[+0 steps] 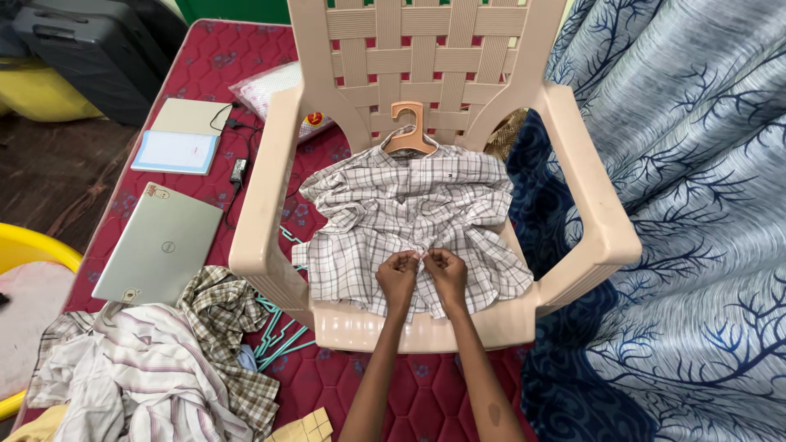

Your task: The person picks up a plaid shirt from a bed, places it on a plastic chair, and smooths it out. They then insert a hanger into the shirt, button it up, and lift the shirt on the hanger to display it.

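A white checked shirt [409, 217] lies spread on the seat of a beige plastic chair [589, 205], hung on a peach-coloured hanger [409, 131] at its collar. My left hand [397, 274] and my right hand [446, 270] are side by side at the shirt's front edge near the hem. Both pinch the cloth along its middle opening, fingers curled closed on it. What lies between the fingertips is too small to tell.
A closed silver laptop [160, 245], a notebook [178, 151] and a charger cable lie on the maroon mattress [213, 74] to the left. A heap of crumpled clothes [164, 368] and teal hangers [278, 336] sit lower left. A blue patterned curtain [688, 245] hangs right.
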